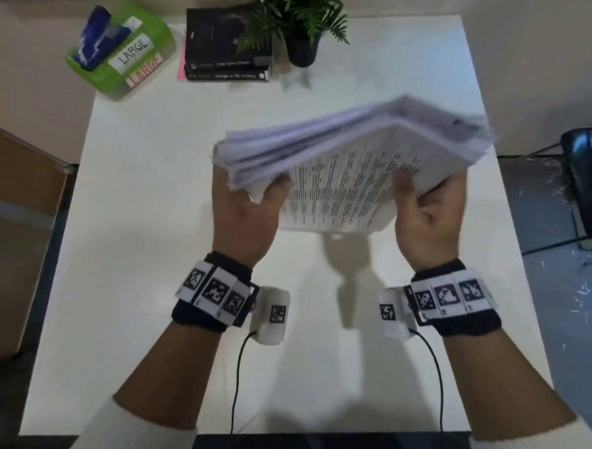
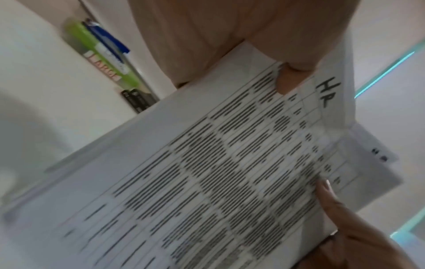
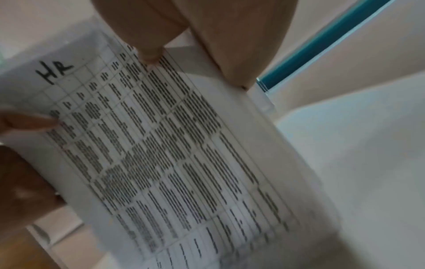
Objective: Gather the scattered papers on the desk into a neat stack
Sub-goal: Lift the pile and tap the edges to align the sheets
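A thick stack of printed papers (image 1: pixel 341 165) is held tilted over the white desk (image 1: pixel 144 251), its printed table face toward me and its top edges fanned and uneven. My left hand (image 1: pixel 251 202) grips the stack's left side, thumb on the front sheet. My right hand (image 1: pixel 421 202) grips the right side the same way. The left wrist view shows the papers (image 2: pixel 207 163) marked "HR", with my left hand (image 2: pixel 285 80) pinching the sheet. In the right wrist view, my right hand (image 3: pixel 151 54) presses its thumb on the papers (image 3: pixel 172 145). The stack hides the other fingers.
At the desk's far left corner sits a green box (image 1: pixel 122 50) labelled LARGE. Dark books (image 1: pixel 228 45) and a potted plant (image 1: pixel 301 31) stand at the back. A cardboard box (image 1: pixel 16 229) is left of the desk and a black chair (image 1: pixel 588 176) right of it.
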Demonstrator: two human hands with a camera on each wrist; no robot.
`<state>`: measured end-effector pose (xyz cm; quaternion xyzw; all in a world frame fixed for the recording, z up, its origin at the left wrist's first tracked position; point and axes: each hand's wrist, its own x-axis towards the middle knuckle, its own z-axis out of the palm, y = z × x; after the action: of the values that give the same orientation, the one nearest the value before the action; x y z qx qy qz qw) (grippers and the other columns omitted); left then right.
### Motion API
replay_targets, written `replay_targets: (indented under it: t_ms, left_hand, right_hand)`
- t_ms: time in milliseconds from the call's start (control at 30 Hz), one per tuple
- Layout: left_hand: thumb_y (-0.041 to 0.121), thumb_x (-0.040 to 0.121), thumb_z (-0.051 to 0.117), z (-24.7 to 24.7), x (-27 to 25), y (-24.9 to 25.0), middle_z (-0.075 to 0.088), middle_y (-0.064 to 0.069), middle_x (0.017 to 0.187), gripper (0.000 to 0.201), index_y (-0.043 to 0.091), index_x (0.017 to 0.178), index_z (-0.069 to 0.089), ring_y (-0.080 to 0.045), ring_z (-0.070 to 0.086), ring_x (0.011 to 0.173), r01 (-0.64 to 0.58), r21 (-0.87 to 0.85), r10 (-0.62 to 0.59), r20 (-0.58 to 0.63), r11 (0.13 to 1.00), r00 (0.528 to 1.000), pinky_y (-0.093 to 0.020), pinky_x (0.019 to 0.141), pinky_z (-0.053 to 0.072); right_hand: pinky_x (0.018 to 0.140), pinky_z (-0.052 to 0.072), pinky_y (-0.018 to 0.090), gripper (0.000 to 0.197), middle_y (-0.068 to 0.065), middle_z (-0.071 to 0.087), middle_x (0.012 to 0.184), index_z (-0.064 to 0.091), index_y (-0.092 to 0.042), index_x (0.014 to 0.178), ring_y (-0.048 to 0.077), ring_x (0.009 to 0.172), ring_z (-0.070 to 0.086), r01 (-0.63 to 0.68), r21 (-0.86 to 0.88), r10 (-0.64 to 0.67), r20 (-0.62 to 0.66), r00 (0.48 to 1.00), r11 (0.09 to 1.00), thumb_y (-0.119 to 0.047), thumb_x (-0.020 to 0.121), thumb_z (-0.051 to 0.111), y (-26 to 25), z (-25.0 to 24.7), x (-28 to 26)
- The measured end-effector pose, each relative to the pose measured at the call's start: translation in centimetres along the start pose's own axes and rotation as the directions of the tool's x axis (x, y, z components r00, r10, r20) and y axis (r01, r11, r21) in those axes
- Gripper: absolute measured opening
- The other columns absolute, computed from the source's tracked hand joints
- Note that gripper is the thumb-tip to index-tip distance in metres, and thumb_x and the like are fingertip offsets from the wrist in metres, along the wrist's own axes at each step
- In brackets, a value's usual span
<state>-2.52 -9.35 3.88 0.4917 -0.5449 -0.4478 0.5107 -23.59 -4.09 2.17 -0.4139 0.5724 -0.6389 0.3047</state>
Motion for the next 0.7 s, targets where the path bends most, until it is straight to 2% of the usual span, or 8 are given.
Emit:
replay_targets:
  t_ms: [100,200,300,433,500,567,633,700]
  left_hand:
    - [0.013,0.071,0.072,0.2,-0.6,-1.7,0.061,0.005,0.110,0.056,0.007,0.121,0.049,-0.013,0.063,0.100,0.066,0.050,-0.070,0.077,0.997,0.995,-0.037,0.088,0.055]
    - [0.010,0.074,0.071,0.7,0.1,-1.6,0.066,-0.003,0.105,0.042,0.001,0.112,0.057,-0.011,0.065,0.094,0.119,0.008,-0.119,0.017,0.993,0.993,-0.024,0.081,0.053]
    - [0.003,0.084,0.068,1.4,1.0,-0.1,0.068,-0.008,0.111,0.032,0.006,0.115,0.058,-0.012,0.068,0.103,0.118,-0.056,-0.122,-0.076,0.991,0.990,-0.021,0.084,0.053]
    - [0.013,0.091,0.066,2.0,1.1,2.3,0.065,0.005,0.116,0.039,0.008,0.126,0.050,-0.007,0.064,0.112,-0.020,-0.013,0.018,-0.153,1.000,0.988,-0.025,0.095,0.049]
    - [0.013,0.091,0.067,2.4,1.0,3.4,0.063,0.018,0.114,0.041,0.009,0.128,0.049,0.002,0.061,0.112,-0.135,0.032,0.138,-0.206,0.990,0.969,-0.020,0.097,0.046]
    - [0.009,0.091,0.067,2.4,0.6,3.8,0.059,0.031,0.112,0.041,0.015,0.126,0.047,0.012,0.055,0.113,-0.246,0.089,0.260,-0.224,0.965,0.939,-0.013,0.098,0.041]
    - [0.007,0.090,0.067,2.1,-0.1,3.4,0.058,0.025,0.117,0.040,0.017,0.124,0.046,0.007,0.056,0.114,-0.263,0.067,0.272,-0.210,0.962,0.939,-0.015,0.098,0.041]
    - [0.010,0.088,0.070,1.4,-0.6,1.8,0.059,0.006,0.116,0.039,0.013,0.120,0.049,-0.002,0.060,0.110,-0.185,0.030,0.188,-0.164,0.982,0.968,-0.019,0.095,0.045]
  right_hand:
    - [0.096,0.054,0.045,0.064,0.017,0.066,0.119,0.051,0.013,0.124,0.024,0.110,0.066,-0.146,-0.069,0.148,0.026,0.989,0.987,-0.032,0.087,0.076,1.5,0.0,-1.0]
    - [0.095,0.055,0.048,0.047,0.016,0.068,0.116,0.054,0.009,0.125,0.029,0.108,0.067,-0.181,-0.096,0.181,-0.006,0.983,0.979,-0.014,0.089,0.074,1.7,0.3,-0.7]
    - [0.098,0.053,0.037,0.040,0.009,0.069,0.114,0.052,0.008,0.126,0.020,0.111,0.067,-0.154,-0.068,0.148,-0.089,0.985,0.986,-0.004,0.091,0.069,0.6,0.9,0.1]
    - [0.104,0.050,0.038,0.037,0.015,0.065,0.123,0.050,0.009,0.129,0.023,0.118,0.064,-0.011,-0.047,0.004,-0.127,0.992,0.999,-0.003,0.096,0.062,-2.3,2.1,0.2]
    - [0.104,0.048,0.035,0.034,0.010,0.064,0.124,0.049,0.001,0.131,0.019,0.120,0.063,0.086,-0.060,-0.093,-0.133,0.987,0.994,-0.003,0.098,0.059,-3.9,2.3,0.0]
    - [0.105,0.047,0.033,0.034,-0.005,0.065,0.122,0.047,-0.006,0.131,0.011,0.120,0.061,0.162,-0.076,-0.172,-0.148,0.974,0.984,-0.003,0.098,0.057,-4.8,2.2,-0.3]
    - [0.105,0.047,0.033,0.032,-0.016,0.065,0.121,0.048,-0.010,0.128,0.007,0.119,0.061,0.177,-0.064,-0.186,-0.162,0.969,0.982,-0.005,0.098,0.058,-4.2,1.5,-0.6]
    - [0.103,0.049,0.034,0.032,-0.002,0.065,0.121,0.050,-0.005,0.127,0.015,0.118,0.062,0.102,-0.014,-0.103,-0.141,0.985,0.995,-0.009,0.097,0.061,-2.1,0.5,-1.5]
